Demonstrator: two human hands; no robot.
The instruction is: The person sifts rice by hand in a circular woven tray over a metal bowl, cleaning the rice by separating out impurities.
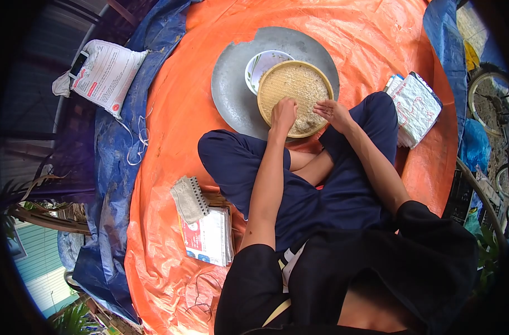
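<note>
A round woven bamboo tray (288, 92) with a raised rim sits in front of my crossed legs. Pale grains (307, 84) are spread over its right and upper parts, with a denser heap near the lower right rim. My left hand (284, 114) is over the tray's lower left side, its fingers curled closed; whatever they hold is hidden. At the lower right rim, my right hand (333, 113) has its fingers stretched out flat over the grains. A white bowl (256, 69) with a leaf pattern is partly covered by the tray. Both stand on a large grey round metal tray (232, 84).
An orange tarp (170, 139) lies beneath everything, edged by a blue tarp (112, 184). A white printed sack (106, 75) lies at left. Stacked folded bags (210, 237) with a spiral notebook (188, 200) are by my left knee. More folded bags (416, 109) lie beside my right knee.
</note>
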